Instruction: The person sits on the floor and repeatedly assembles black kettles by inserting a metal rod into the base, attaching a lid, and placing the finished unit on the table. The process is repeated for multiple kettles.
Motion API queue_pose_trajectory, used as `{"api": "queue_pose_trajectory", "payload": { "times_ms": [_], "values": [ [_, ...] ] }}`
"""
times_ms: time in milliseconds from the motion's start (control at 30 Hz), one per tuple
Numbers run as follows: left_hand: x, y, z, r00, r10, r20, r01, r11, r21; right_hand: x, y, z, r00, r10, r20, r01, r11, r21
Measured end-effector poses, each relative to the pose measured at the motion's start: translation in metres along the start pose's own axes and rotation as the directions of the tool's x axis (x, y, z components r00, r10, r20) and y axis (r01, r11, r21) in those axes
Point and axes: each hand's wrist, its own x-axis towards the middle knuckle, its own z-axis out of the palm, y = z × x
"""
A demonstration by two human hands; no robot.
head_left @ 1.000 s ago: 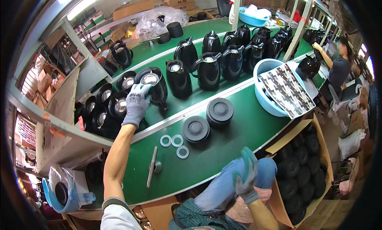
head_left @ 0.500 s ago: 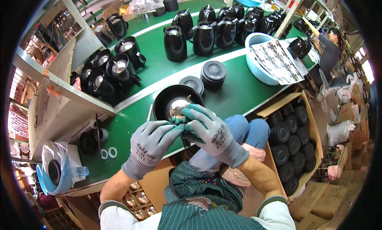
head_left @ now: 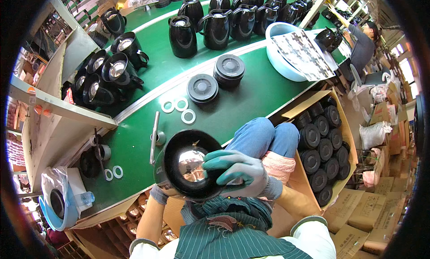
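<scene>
A black jug body [head_left: 172, 176] with a shiny metal-lined inside [head_left: 191, 166] is tilted toward me at the table's near edge, its round mouth facing up at me. My right hand [head_left: 244, 171], in a grey and green glove, is closed over the right side of the rim, fingers reaching across the mouth. Behind and below the jug, my left hand [head_left: 160, 194] supports its near left side; the wrist cuff shows but the fingers are hidden. Left of the jug lie a metal rod [head_left: 155, 136] and a small grey cylinder [head_left: 160, 138].
Black round lids [head_left: 202, 89] and a lid stack [head_left: 229, 68] stand beyond, near white rings [head_left: 188, 116]. Black jugs [head_left: 182, 37] crowd the back; open ones [head_left: 117, 70] are at left. A blue basin [head_left: 277, 57] and a carton of black round parts [head_left: 309, 160] are at right.
The jug has come nearer and lower and is tipped toward me. My left hand has moved from the rim to behind the jug; my right hand has spread over the rim. The white rings beyond now show.
</scene>
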Motion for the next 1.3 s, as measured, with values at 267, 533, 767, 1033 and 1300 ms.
{"api": "queue_pose_trajectory", "payload": {
  "times_ms": [267,533,767,1033,1300],
  "values": [
    [0.007,-0.073,-0.011,0.932,-0.265,-0.249,0.191,0.939,-0.285,0.071,0.111,-0.041,0.979,0.196,-0.058,-0.202,0.882,-0.425],
    [-0.01,-0.098,-0.017,0.88,-0.345,-0.326,0.268,0.928,-0.259,0.159,0.244,-0.042,0.658,0.75,0.069,-0.093,0.173,-0.981],
    [-0.004,-0.125,-0.031,0.925,-0.275,-0.262,0.245,0.959,-0.14,0.114,0.108,-0.062,0.877,0.474,0.078,-0.43,0.847,-0.312],
    [0.0,-0.143,-0.061,0.988,-0.149,-0.043,0.118,0.906,-0.407,0.034,0.044,-0.041,0.921,0.386,0.057,-0.386,0.922,-0.021],
    [0.028,-0.003,-0.04,0.908,-0.314,-0.276,0.176,0.887,-0.428,-0.011,-0.005,-0.057,0.914,0.403,0.038,-0.399,0.913,-0.088]
  ]
}}
